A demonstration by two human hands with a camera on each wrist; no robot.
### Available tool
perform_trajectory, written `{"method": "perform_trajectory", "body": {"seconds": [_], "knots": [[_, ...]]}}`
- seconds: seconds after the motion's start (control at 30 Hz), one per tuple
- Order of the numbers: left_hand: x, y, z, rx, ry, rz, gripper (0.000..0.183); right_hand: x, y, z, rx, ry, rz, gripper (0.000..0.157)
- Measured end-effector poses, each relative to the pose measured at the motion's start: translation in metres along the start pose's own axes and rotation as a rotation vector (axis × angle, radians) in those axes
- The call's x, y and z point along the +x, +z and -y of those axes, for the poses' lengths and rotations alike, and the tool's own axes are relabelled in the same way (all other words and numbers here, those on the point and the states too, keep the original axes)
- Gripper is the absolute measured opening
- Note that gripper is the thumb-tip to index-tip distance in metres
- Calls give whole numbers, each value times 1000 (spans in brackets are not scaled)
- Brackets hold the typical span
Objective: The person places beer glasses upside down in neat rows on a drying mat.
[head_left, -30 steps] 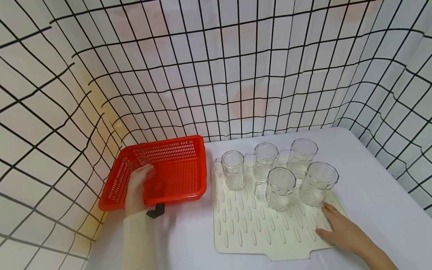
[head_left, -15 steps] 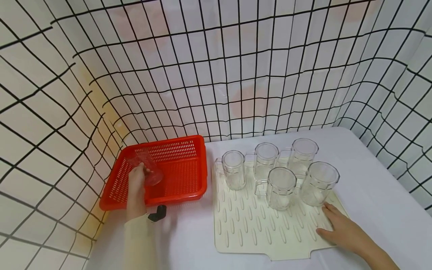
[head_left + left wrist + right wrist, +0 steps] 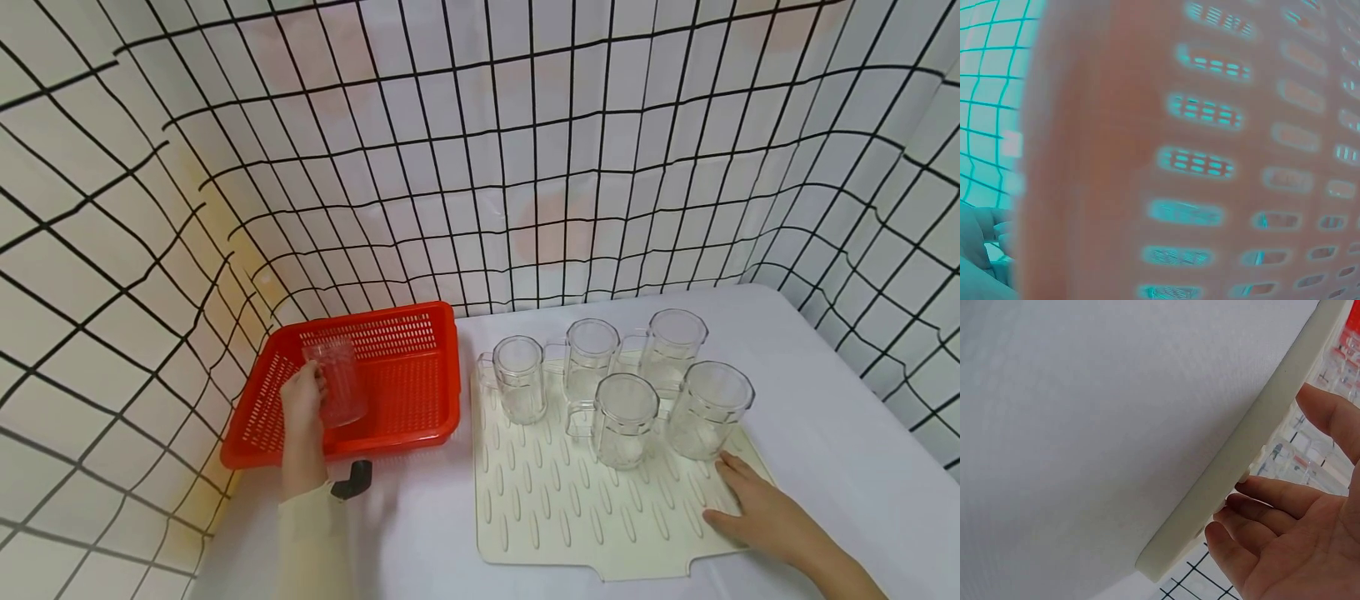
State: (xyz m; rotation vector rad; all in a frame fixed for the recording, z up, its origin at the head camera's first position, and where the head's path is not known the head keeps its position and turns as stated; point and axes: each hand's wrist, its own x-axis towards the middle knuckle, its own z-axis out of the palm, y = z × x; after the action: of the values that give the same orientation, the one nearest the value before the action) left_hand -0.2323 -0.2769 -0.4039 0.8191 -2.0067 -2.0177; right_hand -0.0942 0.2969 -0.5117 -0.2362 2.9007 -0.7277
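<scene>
Inside the red basket [image 3: 401, 392], my left hand [image 3: 302, 396] grips a clear glass mug [image 3: 343, 387] at its handle side. The mug's rim points toward the back of the basket. The basket's slotted wall [image 3: 1104, 125] fills most of the left wrist view, with part of the left hand [image 3: 982, 244] at the lower left. On the cream ridged mat [image 3: 555, 517], my right hand [image 3: 765, 508] rests near the right edge with fingers extended. Its fingertips lie close to the nearest glass mug [image 3: 708, 412] on the mat. The right wrist view shows those fingers [image 3: 1260, 531] along the mat's edge.
Several clear mugs stand upright on the mat, including a left one [image 3: 519, 382], a front one [image 3: 624, 421] and a back one [image 3: 671, 350]. A black wire grid [image 3: 525, 167] over white cloth encloses the back and sides of the white tabletop [image 3: 420, 533].
My left hand has turned the mug within the basket from lying sideways to more upright, its base now toward the front. My right hand and the mugs on the mat have stayed put.
</scene>
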Motion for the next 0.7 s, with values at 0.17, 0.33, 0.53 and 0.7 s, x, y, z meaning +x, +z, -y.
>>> {"method": "perform_trajectory", "body": {"seconds": [0.17, 0.33, 0.53, 0.7], "knots": [[-8, -1, -5, -71, -18, -35, 30, 0, -2, 2, -7, 2, -1, 85], [-19, -1, -14, -116, -10, -64, 30, 0, -2, 3, -4, 6, -1, 85], [-35, -3, -29, -147, -8, -96, 30, 0, -1, 2, -5, 6, -5, 85], [-51, -2, -41, -157, 17, -98, 32, -1, 1, 0, -5, 4, -11, 86]]}}
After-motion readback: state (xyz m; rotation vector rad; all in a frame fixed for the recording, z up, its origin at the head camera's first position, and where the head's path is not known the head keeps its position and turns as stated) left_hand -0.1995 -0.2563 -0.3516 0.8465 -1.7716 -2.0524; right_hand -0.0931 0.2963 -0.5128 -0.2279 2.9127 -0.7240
